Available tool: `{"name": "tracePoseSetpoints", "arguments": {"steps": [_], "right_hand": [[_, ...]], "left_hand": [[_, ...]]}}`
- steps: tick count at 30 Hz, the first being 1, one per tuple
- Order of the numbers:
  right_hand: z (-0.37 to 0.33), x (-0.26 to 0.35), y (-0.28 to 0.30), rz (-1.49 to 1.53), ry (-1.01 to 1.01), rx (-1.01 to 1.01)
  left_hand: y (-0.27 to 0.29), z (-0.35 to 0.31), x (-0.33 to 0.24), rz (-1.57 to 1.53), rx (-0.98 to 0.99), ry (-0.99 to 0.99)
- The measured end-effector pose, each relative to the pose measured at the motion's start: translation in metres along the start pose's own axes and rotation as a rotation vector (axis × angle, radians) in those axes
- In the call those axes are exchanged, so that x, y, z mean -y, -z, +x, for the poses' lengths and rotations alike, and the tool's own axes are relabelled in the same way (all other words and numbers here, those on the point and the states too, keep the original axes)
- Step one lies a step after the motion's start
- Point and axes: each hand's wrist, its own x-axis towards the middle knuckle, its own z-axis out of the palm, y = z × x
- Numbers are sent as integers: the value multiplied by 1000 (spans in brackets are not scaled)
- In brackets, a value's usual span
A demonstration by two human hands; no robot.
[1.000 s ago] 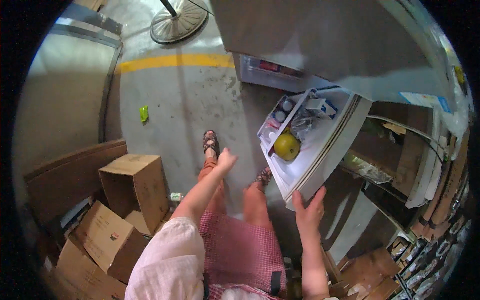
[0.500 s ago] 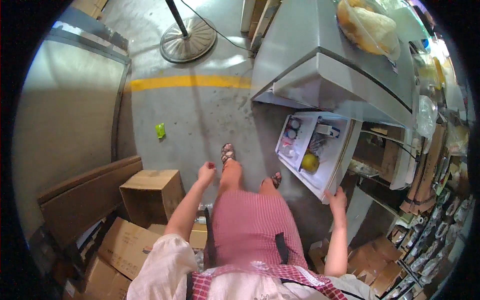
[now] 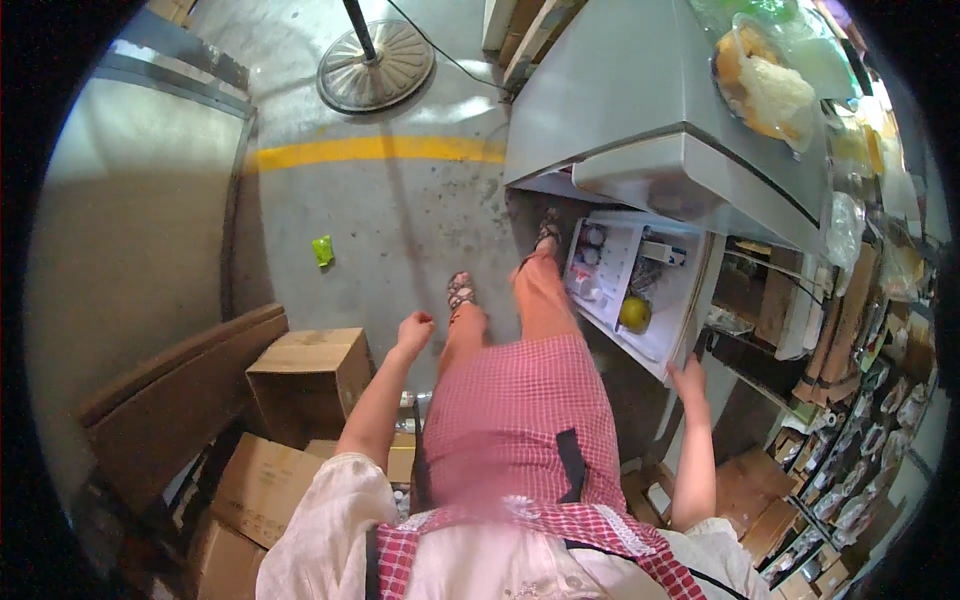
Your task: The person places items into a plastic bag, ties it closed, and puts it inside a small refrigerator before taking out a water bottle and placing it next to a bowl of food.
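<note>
At the right stands a grey fridge (image 3: pixel 610 90), and its open, white-lined lower door (image 3: pixel 655 352) reaches toward me. My right hand (image 3: pixel 688 380) grips the near edge of this door, thumb on one side; part of the fingers is hidden. Inside the door's shelves lie a round yellow-green fruit (image 3: pixel 634 314), a white carton (image 3: pixel 664 253) and a few round-lidded containers (image 3: pixel 592 237). My left hand (image 3: pixel 415 330) hangs in the air over the floor, fingers curled in. Whatever those fingers may hold cannot be made out.
Cardboard boxes (image 3: pixel 310 352) are stacked at my left, beside brown boards (image 3: pixel 185 385). A green wrapper (image 3: pixel 322 251) lies on the grey floor. A round metal stand base (image 3: pixel 375 85) is farther off. Bagged food (image 3: pixel 770 95) tops the fridge; shelves with small packets (image 3: pixel 850 470) line the right.
My right foot has stepped forward toward the fridge. The right hand and the door have shifted slightly rightward in view. A small red spot at the left fingertips no longer shows.
</note>
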Motion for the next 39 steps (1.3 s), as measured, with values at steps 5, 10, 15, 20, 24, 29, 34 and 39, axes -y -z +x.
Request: {"name": "tracePoseSetpoints", "arguments": {"steps": [5,10,15,20,24,29,34,39], "right_hand": [[1,-5,-6,94,19,-69],[0,0,-7,143,56,-74],[7,10,-12,79,51,-55],[6,17,-6,78,2,-19],[25,3,-14,40,-14,3],[27,-13,-15,-32,-18,-72],[19,-9,-4,-84,-35,-25],[5,8,-2,89,60,-78]], "left_hand": [[20,-22,5,21,-10,-78],[60,-27,23,-206,-6,108],[87,-27,52,-365,-59,138],[80,-44,56,-346,-66,170],[59,-59,73,-374,-53,167],[28,-74,71,-264,26,167],[34,-88,51,33,110,115],[62,-96,67,-42,74,111]]}}
